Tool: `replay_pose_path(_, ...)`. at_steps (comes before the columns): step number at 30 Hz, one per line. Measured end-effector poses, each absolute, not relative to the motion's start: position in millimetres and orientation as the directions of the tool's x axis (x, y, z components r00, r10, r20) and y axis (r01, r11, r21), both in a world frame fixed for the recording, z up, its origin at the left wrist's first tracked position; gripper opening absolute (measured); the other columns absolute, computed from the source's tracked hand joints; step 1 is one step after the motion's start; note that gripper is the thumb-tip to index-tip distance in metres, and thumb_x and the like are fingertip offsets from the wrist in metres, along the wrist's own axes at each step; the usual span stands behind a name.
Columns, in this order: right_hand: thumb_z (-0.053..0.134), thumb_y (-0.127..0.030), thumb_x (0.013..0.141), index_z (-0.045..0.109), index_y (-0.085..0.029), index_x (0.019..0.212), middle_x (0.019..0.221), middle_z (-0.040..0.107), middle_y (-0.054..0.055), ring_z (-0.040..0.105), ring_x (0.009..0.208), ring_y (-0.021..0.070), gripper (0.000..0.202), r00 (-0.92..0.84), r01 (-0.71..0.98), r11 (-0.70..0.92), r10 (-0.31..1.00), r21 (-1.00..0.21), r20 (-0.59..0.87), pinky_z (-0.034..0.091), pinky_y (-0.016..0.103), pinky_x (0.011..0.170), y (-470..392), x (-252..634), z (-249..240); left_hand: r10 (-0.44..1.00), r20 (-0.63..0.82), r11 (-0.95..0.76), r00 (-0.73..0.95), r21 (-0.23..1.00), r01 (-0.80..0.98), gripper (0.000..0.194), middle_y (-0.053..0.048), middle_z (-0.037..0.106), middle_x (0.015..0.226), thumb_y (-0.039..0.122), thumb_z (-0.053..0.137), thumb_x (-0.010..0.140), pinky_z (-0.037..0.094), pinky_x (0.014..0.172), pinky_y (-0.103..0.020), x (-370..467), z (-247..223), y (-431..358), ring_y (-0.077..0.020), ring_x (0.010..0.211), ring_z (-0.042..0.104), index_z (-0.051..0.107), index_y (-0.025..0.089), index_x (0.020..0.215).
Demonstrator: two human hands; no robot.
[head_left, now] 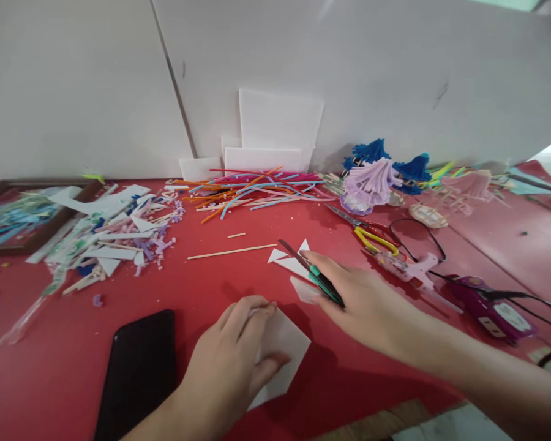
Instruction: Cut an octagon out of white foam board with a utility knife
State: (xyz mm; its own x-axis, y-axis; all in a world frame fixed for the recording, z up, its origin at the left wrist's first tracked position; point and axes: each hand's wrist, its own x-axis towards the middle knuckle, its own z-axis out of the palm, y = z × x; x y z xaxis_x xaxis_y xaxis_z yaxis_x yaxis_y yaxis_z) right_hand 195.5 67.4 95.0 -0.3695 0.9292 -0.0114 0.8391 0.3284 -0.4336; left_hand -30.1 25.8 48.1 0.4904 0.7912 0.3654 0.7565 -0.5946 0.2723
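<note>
My right hand (358, 303) is wrapped round a utility knife (322, 283) with a green and black handle. Its blade points away to the upper left, over small white offcuts (290, 264) on the red table. Nearer to me, my left hand (239, 352) grips a white piece of board (291, 349) with straight-cut edges, its fingers curled over the left part and hiding it. The blade is apart from this piece. Just beyond the hands lie a thin wooden stick (232, 252) and a short stick bit (236, 235).
A black phone (140, 373) lies at the left, below a heap of scraps (119, 229). Coloured pipe cleaners (257, 190) and white boards (280, 122) are at the back. Pliers (371, 236), a glue gun (408, 269), a purple power strip (491, 309) and cables occupy the right.
</note>
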Motion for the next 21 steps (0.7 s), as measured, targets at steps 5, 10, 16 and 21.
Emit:
replay_pose_path(5, 0.057, -0.017, 0.085, 0.04, -0.016, 0.144, 0.116, 0.068, 0.015, 0.067, 0.101, 0.0321, 0.062, -0.35, 0.865, 0.289, 0.933, -0.41, -0.08, 0.051, 0.039, 0.08, 97.1, 198.3, 98.8, 0.843, 0.372, -0.496, 0.39, 0.257, 0.829, 0.038, -0.012, 0.063, 0.112, 0.035, 0.06, 0.087, 0.057, 0.081, -0.046, -32.9, 42.2, 29.9, -0.03, 0.099, 0.063, 0.052, 0.016, 0.12)
replay_pose_path(10, 0.051, -0.016, 0.087, 0.038, -0.01, 0.143, 0.132, 0.054, 0.023, 0.054, 0.119, 0.0366, 0.058, -0.283, 0.885, 0.28, 0.958, -0.372, 0.049, 0.045, 0.051, 0.093, 109.9, 197.7, 85.3, 0.852, 0.358, -0.485, 0.382, 0.266, 0.833, 0.038, -0.018, 0.061, 0.122, 0.025, 0.045, 0.089, 0.049, 0.094, -0.055, -35.5, 40.8, 32.3, -0.0341, 0.117, 0.053, 0.05, 0.009, 0.124)
replay_pose_path(16, 0.04, -0.009, 0.087, 0.037, -0.019, 0.146, 0.139, 0.052, 0.012, 0.046, 0.131, 0.027, 0.06, -0.407, 0.737, 0.271, 0.909, -0.619, -0.086, 0.039, 0.046, 0.106, 80.8, 194.8, 91.9, 0.813, 0.182, -0.582, 0.553, 0.236, 0.778, 0.058, -0.015, 0.049, 0.141, 0.017, 0.053, 0.07, 0.037, 0.105, -0.061, -35.4, 50.9, 24.9, -0.0395, 0.138, 0.031, 0.05, 0.013, 0.127)
replay_pose_path(21, 0.044, -0.007, 0.083, 0.04, -0.022, 0.145, 0.134, 0.057, 0.009, 0.054, 0.122, 0.0238, 0.064, -0.485, 0.704, 0.255, 0.855, -0.663, -0.186, 0.043, 0.041, 0.102, 64.5, 195.2, 99.5, 0.836, 0.147, -0.548, 0.528, 0.173, 0.819, 0.054, -0.017, 0.053, 0.136, 0.028, 0.058, 0.074, 0.048, 0.094, -0.057, -31.5, 48.6, 23.8, -0.0392, 0.122, 0.047, 0.055, 0.011, 0.125)
